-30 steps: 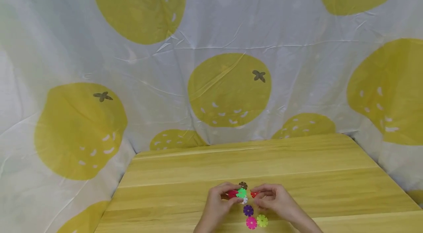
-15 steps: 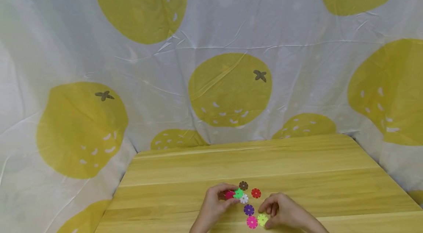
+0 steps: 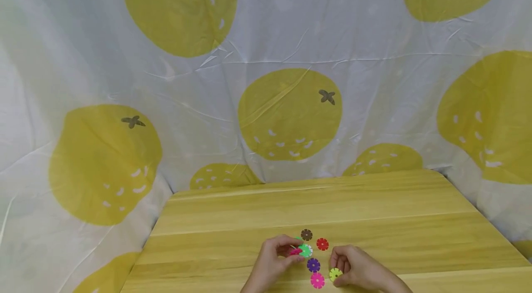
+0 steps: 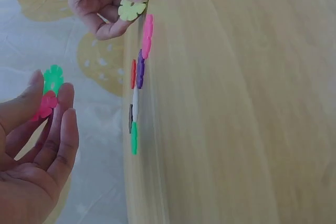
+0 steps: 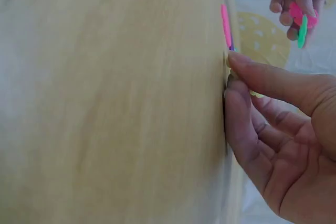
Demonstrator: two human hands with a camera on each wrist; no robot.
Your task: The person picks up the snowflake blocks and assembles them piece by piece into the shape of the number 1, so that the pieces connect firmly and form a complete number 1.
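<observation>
My left hand pinches a pair of notched plastic discs fitted together, a pink disc and a green disc, held above the table. Between the thumb and fingers of my right hand is a yellow notched disc, tilted up in the left wrist view. On the table between both hands lie a brown disc, a red disc, a purple disc and another pink disc. A white disc and a second green disc are partly hidden in the head view.
The wooden table stretches behind and to both sides of the hands. A pale curtain with large yellow fruit prints hangs along its far edge.
My right hand has let go of the red disc, moved toward the front and picked up the yellow disc. The joined pink and green discs have turned in my left hand.
</observation>
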